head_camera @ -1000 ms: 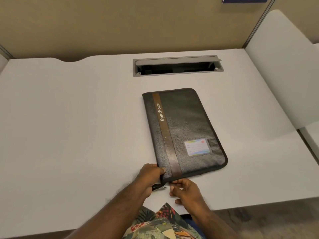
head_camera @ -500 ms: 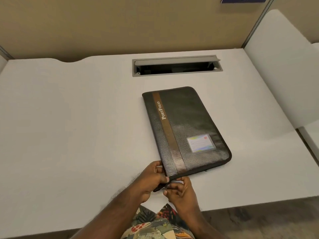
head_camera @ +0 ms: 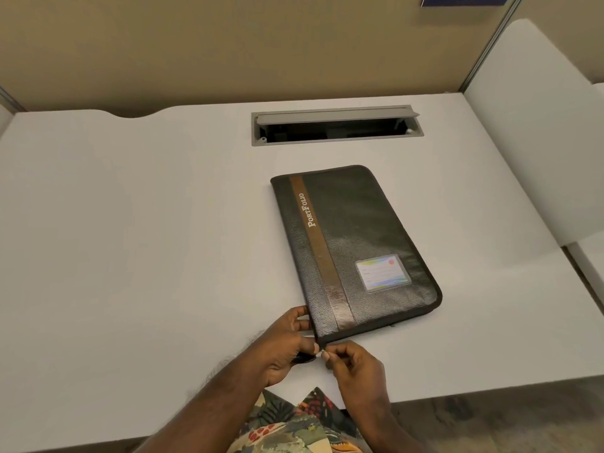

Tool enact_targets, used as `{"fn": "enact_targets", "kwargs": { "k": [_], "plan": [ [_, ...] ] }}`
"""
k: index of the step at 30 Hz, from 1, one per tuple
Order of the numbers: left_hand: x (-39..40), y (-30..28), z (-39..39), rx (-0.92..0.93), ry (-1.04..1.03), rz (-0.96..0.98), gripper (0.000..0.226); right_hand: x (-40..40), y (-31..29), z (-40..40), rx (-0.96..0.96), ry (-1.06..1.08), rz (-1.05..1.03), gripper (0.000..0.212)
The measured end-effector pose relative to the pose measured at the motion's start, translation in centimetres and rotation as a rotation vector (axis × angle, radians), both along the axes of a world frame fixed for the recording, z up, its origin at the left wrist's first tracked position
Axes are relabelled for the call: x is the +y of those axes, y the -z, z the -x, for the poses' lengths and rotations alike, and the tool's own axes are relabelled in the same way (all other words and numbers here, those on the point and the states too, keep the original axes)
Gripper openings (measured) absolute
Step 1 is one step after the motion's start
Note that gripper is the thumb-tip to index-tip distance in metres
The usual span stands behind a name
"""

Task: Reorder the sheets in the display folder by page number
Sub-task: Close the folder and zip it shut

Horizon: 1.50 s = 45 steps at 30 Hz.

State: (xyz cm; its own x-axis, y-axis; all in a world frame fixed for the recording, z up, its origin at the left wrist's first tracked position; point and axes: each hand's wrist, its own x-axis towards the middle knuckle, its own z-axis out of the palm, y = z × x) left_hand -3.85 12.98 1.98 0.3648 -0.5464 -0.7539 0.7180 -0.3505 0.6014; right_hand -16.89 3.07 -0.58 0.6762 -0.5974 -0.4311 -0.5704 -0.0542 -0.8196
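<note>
The left hand [head_camera: 286, 346] was seen with fingers curled around the near left corner of the display folder [head_camera: 354, 246], thumb pressed by the corner's edge. The right hand [head_camera: 354, 366] was held just beside it, thumb and forefinger pinched together at a small zipper pull [head_camera: 322, 352] at that same corner; whether the pull was firmly gripped could not be told for certain. The folder was laid flat and closed near the desk's front edge, slightly right of the middle, angled with its far end toward the left. A brown stripe [head_camera: 315, 237] lettered "PortFolio" and a clear label window [head_camera: 383, 273] were shown on its cover. A grey cable hatch [head_camera: 336, 125] was set into the white desk [head_camera: 130, 240] near the back edge. Beige partition panels [head_camera: 228, 44] were seen behind the desk.
</note>
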Motion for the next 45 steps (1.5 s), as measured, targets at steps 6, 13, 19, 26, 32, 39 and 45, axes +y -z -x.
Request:
{"fn": "enact_targets", "kwargs": {
  "k": [6,13,19,26,32,39,45],
  "plan": [
    [0.5,-0.2,-0.7,-0.01,0.013,0.014,0.066,-1.5,0.3,-0.2,-0.006,0.163,0.062,0.016],
    [3.2,0.7,-2.9,0.018,-0.015,0.012,0.073,-8.1,1.0,2.0,0.053,0.419,0.212,0.009],
    [4.8,1.2,-3.6,-0.008,0.07,0.005,0.073,-14.0,0.8,2.6,0.052,0.368,0.254,0.01],
    [3.5,0.8,-5.0,-0.068,0.059,-0.074,0.057,-15.0,0.9,2.8,0.046,0.221,0.194,0.017],
    [1.9,1.1,-4.8,-0.12,0.018,-0.126,0.036,-15.7,1.3,2.8,0.042,0.182,0.224,0.018],
    [2.0,1.8,-4.8,-0.142,0.034,-0.128,0.036,-17.7,1.1,1.9,0.007,0.161,0.246,0.019],
    [2.1,1.4,-4.6,-0.12,0.046,-0.15,0.039,-20.7,1.4,-1.2,-0.009,0.053,0.321,0.024]
  ]
}}
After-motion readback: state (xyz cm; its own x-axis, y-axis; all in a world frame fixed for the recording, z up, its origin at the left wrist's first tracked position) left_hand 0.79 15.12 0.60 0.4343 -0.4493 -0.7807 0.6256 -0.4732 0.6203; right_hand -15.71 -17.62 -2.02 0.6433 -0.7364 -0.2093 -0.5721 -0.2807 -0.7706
